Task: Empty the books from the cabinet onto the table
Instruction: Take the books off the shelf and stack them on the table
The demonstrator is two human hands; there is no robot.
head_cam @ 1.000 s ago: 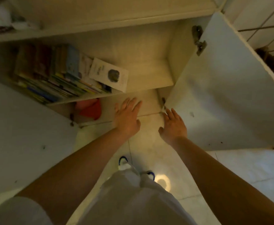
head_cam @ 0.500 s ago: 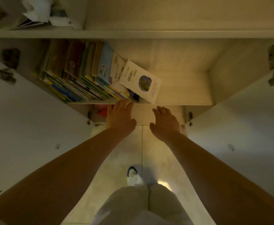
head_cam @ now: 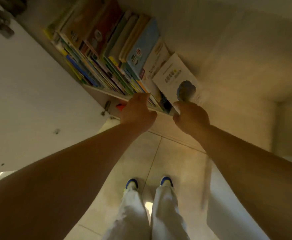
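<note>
Books (head_cam: 107, 47) sit packed on cabinet shelf (head_cam: 107, 94), rightmost white book (head_cam: 174, 78) leaning loose. Left hand (head_cam: 136, 111) fingers curl onto spines at shelf edge; right hand (head_cam: 190, 116) grips white book's bottom. Risk: pulling a few w/o support, row topples off onto floor (head_cam: 167, 153)

Glossy paper covers on the books (head_cam: 107, 49), matt white cabinet door (head_cam: 29, 101), smooth glossy floor tiles (head_cam: 167, 161).

A tiled floor (head_cam: 167, 163) is seen below, on which two blue-toed shoes (head_cam: 132, 183) stand under pale trousers (head_cam: 166, 213). A red object (head_cam: 120, 106) is partly hidden under the shelf.
</note>
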